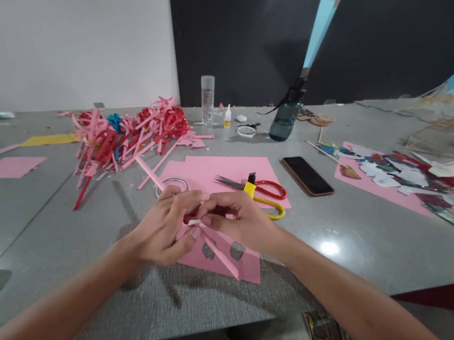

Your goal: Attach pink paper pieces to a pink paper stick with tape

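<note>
Both hands meet over the middle of the table. My left hand [159,228] is closed, its fingers pinching a pink paper strip [223,256] that slants down to the right. My right hand [240,219] pinches the same spot, thumb and fingertips against a small white and red bit between the hands. Another pink length [149,173] sticks out above my left hand. Under the hands lies a pink sheet [250,269] with dark round holes or spots. A larger pink sheet [226,164] carries scissors [250,187] with a red and a yellow handle. A ring-shaped roll [178,183] is partly hidden by my left hand.
A pile of pink and red paper strips [131,130] lies at the back left. Behind stand a clear bottle [208,100], a small glue bottle [227,117] and a dark bottle [286,117]. Right are a phone [307,175] and paper scraps [406,171].
</note>
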A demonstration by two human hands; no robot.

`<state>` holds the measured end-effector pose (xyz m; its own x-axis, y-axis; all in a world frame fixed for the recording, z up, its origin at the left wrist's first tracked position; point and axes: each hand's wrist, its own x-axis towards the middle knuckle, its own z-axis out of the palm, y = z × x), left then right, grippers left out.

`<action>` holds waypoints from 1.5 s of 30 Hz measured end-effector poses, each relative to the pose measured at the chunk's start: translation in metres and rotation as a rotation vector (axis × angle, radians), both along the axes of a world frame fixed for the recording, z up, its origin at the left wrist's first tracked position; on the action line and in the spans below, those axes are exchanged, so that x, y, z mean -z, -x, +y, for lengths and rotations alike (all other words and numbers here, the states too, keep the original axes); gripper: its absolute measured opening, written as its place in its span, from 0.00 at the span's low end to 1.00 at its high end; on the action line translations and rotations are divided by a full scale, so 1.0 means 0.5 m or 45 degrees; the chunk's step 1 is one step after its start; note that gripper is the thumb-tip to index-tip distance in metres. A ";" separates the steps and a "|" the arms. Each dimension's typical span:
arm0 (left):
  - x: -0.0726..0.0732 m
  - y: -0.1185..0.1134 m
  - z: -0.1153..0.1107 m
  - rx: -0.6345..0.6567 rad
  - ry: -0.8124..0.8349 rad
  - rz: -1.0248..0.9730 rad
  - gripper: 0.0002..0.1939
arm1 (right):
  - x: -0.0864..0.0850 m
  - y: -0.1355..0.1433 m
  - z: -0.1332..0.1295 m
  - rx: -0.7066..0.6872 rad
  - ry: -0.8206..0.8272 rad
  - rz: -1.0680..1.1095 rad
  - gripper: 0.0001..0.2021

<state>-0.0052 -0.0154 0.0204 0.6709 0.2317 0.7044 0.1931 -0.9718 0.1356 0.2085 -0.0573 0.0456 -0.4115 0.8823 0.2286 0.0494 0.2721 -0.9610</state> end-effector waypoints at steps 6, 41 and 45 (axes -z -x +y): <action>-0.006 0.000 0.004 0.021 -0.011 0.048 0.30 | -0.007 0.003 -0.005 -0.040 -0.025 -0.081 0.08; 0.019 0.005 -0.005 0.009 0.087 -0.114 0.31 | -0.006 0.008 -0.013 0.141 -0.024 -0.146 0.03; 0.018 0.003 -0.009 0.008 0.180 -0.118 0.29 | 0.000 0.006 -0.013 0.201 -0.071 -0.203 0.02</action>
<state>-0.0067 -0.0198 0.0116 0.6066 0.3289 0.7238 0.1674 -0.9429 0.2881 0.2055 -0.0636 0.0456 -0.3044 0.9263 0.2221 0.2451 0.3015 -0.9214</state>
